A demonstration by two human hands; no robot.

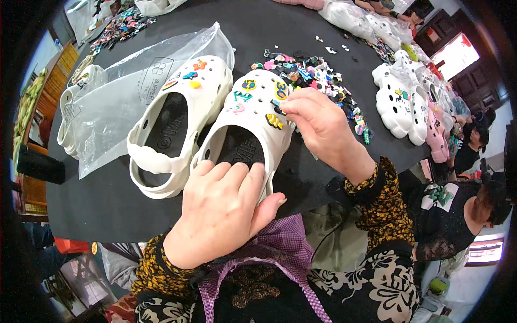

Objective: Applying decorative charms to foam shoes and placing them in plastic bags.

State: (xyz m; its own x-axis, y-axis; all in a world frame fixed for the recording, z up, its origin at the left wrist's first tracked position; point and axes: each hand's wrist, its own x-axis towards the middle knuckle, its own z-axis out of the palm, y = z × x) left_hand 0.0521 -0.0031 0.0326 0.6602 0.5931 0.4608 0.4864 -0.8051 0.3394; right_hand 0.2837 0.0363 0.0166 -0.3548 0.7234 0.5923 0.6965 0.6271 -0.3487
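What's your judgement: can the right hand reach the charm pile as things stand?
Probably yes: the charm pile lies just beyond the right hand, and no object visibly blocks the way between them.

Co-workers [464, 200] at right; bright opening [458, 54] beyond

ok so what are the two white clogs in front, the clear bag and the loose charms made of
White clogs: probably moulded foam or rubbery plastic, satin finish; smooth, rounded surfaces with cleanly formed holes. Clear bag: thin plastic film, see-through, creased and glinting. Loose charms: likely soft rubber or plastic, brightly coloured; too small to be sure.
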